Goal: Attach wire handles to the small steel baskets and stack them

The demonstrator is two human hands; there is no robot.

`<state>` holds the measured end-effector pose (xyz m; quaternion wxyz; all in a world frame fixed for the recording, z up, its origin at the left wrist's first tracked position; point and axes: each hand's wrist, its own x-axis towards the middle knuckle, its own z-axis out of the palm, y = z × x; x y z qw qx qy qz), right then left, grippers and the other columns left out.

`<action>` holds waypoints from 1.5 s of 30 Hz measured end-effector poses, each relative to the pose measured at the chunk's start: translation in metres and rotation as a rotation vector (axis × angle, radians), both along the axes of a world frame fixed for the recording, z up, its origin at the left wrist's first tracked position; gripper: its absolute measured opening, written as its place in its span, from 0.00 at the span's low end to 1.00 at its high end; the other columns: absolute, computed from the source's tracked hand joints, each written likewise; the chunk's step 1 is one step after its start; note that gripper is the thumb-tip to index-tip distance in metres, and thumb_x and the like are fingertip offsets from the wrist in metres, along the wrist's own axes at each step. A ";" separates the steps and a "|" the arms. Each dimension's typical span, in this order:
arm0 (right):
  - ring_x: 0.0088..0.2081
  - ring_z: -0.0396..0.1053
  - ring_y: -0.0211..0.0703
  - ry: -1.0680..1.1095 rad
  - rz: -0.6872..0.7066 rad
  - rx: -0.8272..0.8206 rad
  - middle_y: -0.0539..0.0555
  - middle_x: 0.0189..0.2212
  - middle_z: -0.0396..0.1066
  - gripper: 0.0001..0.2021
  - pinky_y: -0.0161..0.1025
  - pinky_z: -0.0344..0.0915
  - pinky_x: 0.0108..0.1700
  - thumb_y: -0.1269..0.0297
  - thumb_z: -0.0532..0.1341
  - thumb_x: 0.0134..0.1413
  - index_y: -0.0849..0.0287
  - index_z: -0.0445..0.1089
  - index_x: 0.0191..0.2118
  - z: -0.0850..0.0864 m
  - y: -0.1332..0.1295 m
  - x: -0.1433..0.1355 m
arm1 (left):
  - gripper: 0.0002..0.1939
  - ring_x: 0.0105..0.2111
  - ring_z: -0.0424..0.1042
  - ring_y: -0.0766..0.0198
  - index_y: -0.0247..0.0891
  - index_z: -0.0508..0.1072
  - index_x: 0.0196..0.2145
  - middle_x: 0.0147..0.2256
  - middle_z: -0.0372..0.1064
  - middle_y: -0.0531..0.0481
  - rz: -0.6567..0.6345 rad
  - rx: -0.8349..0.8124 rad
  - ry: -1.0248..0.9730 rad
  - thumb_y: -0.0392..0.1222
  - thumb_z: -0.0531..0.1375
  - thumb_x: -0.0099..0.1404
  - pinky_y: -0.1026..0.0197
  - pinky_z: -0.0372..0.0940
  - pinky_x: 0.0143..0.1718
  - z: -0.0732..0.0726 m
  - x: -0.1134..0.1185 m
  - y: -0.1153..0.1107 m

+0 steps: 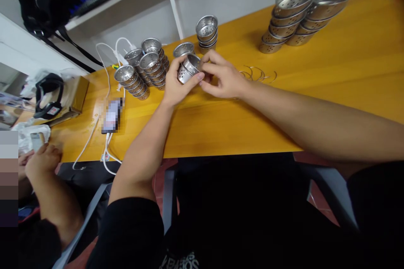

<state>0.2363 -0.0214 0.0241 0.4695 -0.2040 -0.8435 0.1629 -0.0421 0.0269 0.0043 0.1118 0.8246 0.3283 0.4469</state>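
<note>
My left hand (174, 87) is closed around a perforated metal cup (184, 75), tilted above the yellow table; its upper part looks like a second cup's rim, though I cannot tell if two are nested. At the cup's right edge, my right hand (223, 76) has its fingers pinched together. Whatever lies between those fingertips is hidden. Just behind the held cup stands another metal cup (184, 48). Several thin wire rings (259, 76) lie on the table by my right wrist.
Stacked perforated cups (152, 65) stand to the left, a short stack (206, 33) behind, and taller stacks (285, 21) at back right. A phone (112, 115) with white cables (91, 141) lies left. Another person's hand (46, 159) is at far left, near a box (75, 96).
</note>
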 end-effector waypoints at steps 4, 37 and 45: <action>0.52 0.81 0.60 0.003 -0.008 -0.013 0.61 0.65 0.74 0.18 0.64 0.90 0.58 0.40 0.76 0.83 0.46 0.79 0.60 0.001 0.001 0.004 | 0.54 0.78 0.83 0.32 0.59 0.69 0.80 0.71 0.82 0.43 0.027 -0.015 0.027 0.96 0.67 0.74 0.25 0.77 0.83 -0.001 -0.004 0.002; 0.46 0.80 0.62 0.008 0.141 -0.406 0.56 0.44 0.83 0.32 0.71 0.88 0.60 0.24 0.90 0.56 0.44 0.83 0.39 -0.014 0.052 0.024 | 0.47 0.75 0.84 0.34 0.54 0.81 0.78 0.75 0.85 0.41 0.060 -0.145 0.327 0.71 0.84 0.69 0.32 0.77 0.83 0.034 0.000 -0.028; 0.41 0.78 0.57 0.019 0.142 -0.465 0.53 0.38 0.82 0.33 0.64 0.87 0.53 0.24 0.92 0.50 0.45 0.83 0.36 -0.008 0.052 0.022 | 0.44 0.73 0.85 0.34 0.54 0.83 0.76 0.75 0.86 0.43 0.087 -0.138 0.338 0.62 0.85 0.67 0.30 0.80 0.82 0.038 0.003 -0.032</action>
